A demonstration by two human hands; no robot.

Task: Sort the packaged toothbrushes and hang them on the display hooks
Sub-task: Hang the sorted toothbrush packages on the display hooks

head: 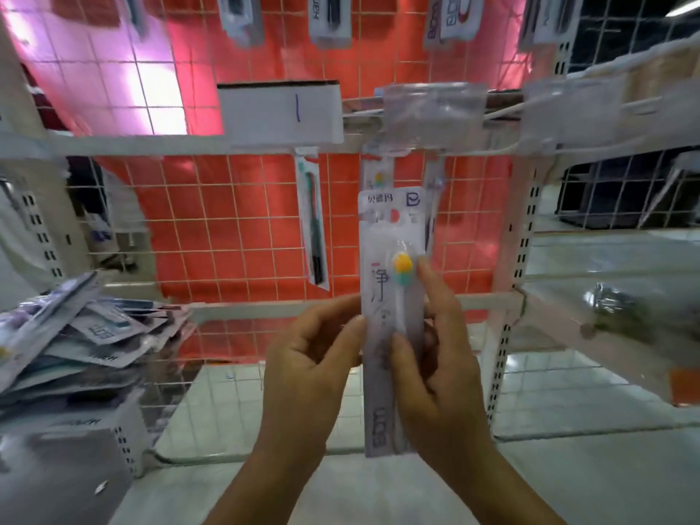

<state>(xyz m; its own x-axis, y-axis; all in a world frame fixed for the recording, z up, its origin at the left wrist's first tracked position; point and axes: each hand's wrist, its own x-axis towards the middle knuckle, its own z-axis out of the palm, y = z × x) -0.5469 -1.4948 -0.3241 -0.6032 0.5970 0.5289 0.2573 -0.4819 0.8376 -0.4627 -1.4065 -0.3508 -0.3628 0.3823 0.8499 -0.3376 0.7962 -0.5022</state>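
Two hands (303, 358) (435, 365) holding toothbrush pack (390, 282), grip hiding its middle, text blurred

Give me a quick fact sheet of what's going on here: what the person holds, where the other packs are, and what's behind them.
Held item: packaged toothbrush, upright, yellow and teal figure on its handle
Left hand: pinches the pack's left edge
Right hand: grips the pack's right side
Already hung: dark toothbrush pack on the wire grid
Unsorted: pile of packs at left
Label: white card marked with one blue stroke
Backdrop: red sheet behind the grid
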